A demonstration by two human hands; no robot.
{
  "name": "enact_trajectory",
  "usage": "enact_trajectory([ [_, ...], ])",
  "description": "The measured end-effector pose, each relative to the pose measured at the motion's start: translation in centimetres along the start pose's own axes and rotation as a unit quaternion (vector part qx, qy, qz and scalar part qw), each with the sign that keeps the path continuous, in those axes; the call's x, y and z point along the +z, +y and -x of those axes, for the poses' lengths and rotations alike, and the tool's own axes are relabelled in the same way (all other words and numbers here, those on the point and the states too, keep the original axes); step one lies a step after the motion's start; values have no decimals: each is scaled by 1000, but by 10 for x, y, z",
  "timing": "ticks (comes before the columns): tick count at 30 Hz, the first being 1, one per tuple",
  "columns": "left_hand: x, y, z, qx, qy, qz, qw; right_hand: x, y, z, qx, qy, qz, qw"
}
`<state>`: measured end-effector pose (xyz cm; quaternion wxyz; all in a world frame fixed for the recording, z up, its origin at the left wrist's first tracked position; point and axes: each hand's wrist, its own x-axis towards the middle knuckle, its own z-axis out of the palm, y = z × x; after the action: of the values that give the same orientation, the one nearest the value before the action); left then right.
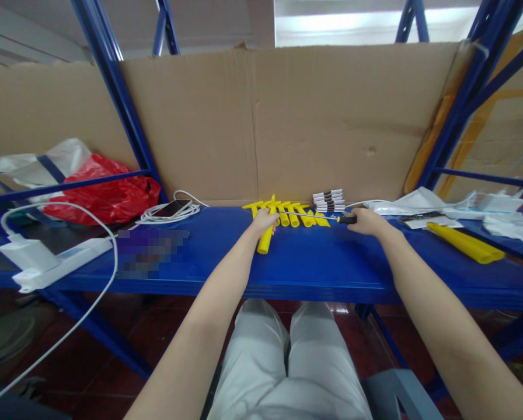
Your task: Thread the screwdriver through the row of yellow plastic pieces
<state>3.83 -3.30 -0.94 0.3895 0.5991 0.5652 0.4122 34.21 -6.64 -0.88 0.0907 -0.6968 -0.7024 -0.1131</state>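
Note:
My left hand (264, 221) is closed around a yellow plastic tube piece with a crosswise top (265, 241), its round end pointing toward me. Held level in my right hand (367, 221) is a long screwdriver (346, 220) with a black and yellow handle. Its thin shaft runs left toward the yellow piece; whether the tip touches it is hidden by my left hand. Just behind, several similar yellow pieces (293, 220) lie in a row. A stack of small white and black parts (328, 200) stands behind that row.
The blue bench (226, 262) backs onto a cardboard wall (191, 116). At left are a white power strip (69, 256), a red plastic bag (108, 186) and a coiled white cable (167, 214). Yellow tubes (467, 244) and white packaging (419, 201) lie at right.

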Motion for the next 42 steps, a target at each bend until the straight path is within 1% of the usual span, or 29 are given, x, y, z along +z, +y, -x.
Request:
enact_trajectory([
  [8, 0, 0, 1, 4, -4, -2, 1000, -5, -5, 7, 36, -6, -4, 999],
  [16, 0, 0, 0, -1, -3, -1, 1000, -6, -8, 6, 32, -20, -1, 999],
  [21, 0, 2, 2, -3, -2, -1, 1000, -7, -8, 6, 23, 9, 19, 1000],
  [24, 0, 2, 3, 0, -7, 2, 1000, -7, -7, 7, 35, 18, 12, 999],
  [30, 0, 2, 2, 2, -8, 4, 1000, -7, -5, 7, 35, 6, -18, 999],
  [35, 0, 3, 3, 2, -10, 5, 1000, -8, -9, 7, 32, -11, 1, 999],
  [42, 1, 0, 2, 9, -13, -2, 1000, -10, -9, 9, 20, -1, 11, 1000],
])
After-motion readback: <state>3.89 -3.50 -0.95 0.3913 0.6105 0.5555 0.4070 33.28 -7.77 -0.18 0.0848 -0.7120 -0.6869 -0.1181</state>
